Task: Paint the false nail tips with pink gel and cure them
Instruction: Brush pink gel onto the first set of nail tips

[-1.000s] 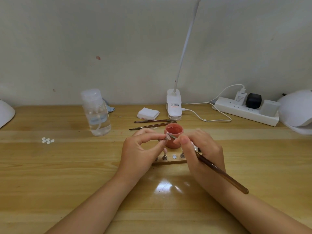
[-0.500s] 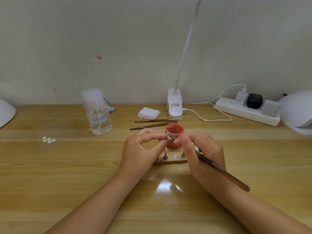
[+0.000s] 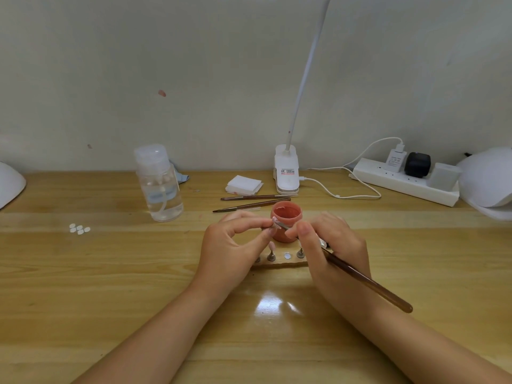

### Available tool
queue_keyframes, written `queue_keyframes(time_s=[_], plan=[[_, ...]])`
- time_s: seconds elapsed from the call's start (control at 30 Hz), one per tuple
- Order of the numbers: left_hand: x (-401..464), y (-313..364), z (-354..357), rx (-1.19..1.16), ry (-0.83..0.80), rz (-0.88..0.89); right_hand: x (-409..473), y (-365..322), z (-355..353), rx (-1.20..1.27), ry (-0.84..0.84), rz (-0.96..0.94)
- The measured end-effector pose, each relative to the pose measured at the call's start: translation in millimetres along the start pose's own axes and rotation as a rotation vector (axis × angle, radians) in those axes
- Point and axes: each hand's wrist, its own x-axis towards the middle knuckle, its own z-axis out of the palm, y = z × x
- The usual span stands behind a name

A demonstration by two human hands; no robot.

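Nail tip [image 3: 275, 221], pinkish, sits pinched between the left hand's [image 3: 230, 250] thumb and forefinger, just in front of the open pink gel jar [image 3: 286, 217]. Her right hand [image 3: 329, 250] grips a brown brush [image 3: 360, 275], bristles touching the tip. Below, a wooden stand [image 3: 279, 263] holds small pegs on the table [image 3: 110, 273].

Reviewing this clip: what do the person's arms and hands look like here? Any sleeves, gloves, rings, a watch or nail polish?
Both forearms are bare up to the frame edge, with no sleeves in view. The left hand and right hand wear no gloves. No rings, watch or bracelet show on the visible sides. The right thumbnail looks short and unpainted; the other nails are too small or hidden to judge.
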Motion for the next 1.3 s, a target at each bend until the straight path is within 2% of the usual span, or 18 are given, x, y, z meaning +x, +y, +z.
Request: queue_keyframes(time_s=[0.3, 0.53, 1.07, 1.3], plan=[[0.9, -1.5, -0.1, -0.011, -0.02, 0.052, -0.1, -0.4, -4.8, 0.055, 0.044, 0.028], [1.5, -2.3, 0.1, -0.013, -0.024, 0.074, -0.2, -0.9, -1.2, 0.001, 0.005, -0.045], [2.0, -3.5, 0.2, 0.002, -0.025, 0.078, -4.0, -0.8, -4.5, 0.06, 0.022, 0.018], [2.1, -3.9, 1.0, -0.013, -0.021, 0.042, 0.4, -5.6, 0.3, 0.116, 0.037, 0.112]])
